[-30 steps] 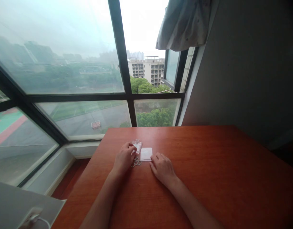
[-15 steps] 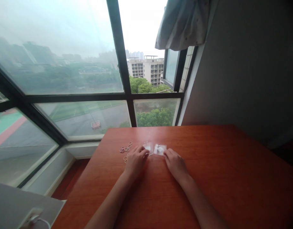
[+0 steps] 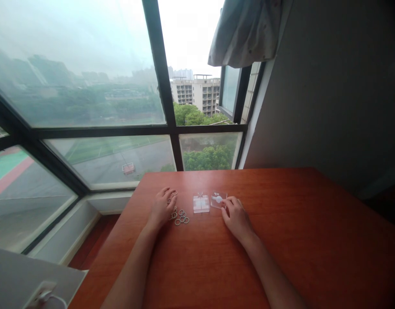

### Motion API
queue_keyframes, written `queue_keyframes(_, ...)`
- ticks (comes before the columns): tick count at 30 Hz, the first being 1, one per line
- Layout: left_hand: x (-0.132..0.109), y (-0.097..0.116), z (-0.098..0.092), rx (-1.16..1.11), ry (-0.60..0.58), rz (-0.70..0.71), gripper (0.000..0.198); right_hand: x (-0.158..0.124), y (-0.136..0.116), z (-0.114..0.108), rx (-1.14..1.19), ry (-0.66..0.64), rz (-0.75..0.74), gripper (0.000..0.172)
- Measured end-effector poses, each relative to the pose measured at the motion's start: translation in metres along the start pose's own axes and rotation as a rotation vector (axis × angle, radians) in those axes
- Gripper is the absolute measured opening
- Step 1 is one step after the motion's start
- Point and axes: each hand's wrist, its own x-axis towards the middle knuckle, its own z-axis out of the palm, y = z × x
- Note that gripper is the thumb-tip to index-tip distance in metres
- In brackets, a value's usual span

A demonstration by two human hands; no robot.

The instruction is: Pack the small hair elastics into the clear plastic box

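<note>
one: the clear box [image 3: 201, 203] lies flat on the reddish-brown surface [image 3: 281, 223], and we'll take it as the middle of our clock!

two: at three o'clock, just beside it with a slim gap, there's the second case [image 3: 218, 200], also clear, a whitish patch showing on it.

one: swing round to eight o'clock: the pale rings [image 3: 182, 218], loose on the surface, several overlapping, spilling towards nine.

two: where the left hand [image 3: 160, 208] is, curled over more of them! one ring peeks out right at the fingertips. is it pinched? i cannot tell.

one: over between three and four, the right hand [image 3: 236, 218], fingertips touching the near-right edge of the second case. clamped on it or just resting, i cannot tell either.

two: further out, the dark window frame [image 3: 173, 130] runs from ten to twelve, a pale building [image 3: 202, 94] behind it at twelve.

one: the curtain [image 3: 245, 34] hangs between twelve and one, and way out at eight, a white socket [image 3: 46, 286] with a cable!
</note>
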Motion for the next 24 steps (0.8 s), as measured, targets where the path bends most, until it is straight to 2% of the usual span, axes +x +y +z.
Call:
queue_keyframes(3,-0.001,-0.008,0.004,0.011,-0.061,0.088,0.031,0.001,0.001,0.003,-0.012,0.014,-0.023,0.027)
queue_keyframes(6,-0.006,-0.003,0.006,0.004,-0.071,0.157,0.028,0.001,0.003,0.006,-0.028,-0.003,-0.048,0.031)
queue_keyframes(15,-0.020,0.026,-0.002,-0.235,-0.175,0.147,0.023,0.001,0.008,0.010,-0.001,-0.037,-0.079,0.027)
queue_keyframes(24,-0.070,0.059,-0.007,-0.292,-0.156,0.156,0.021,0.002,0.006,0.013,0.039,-0.002,-0.099,0.025)
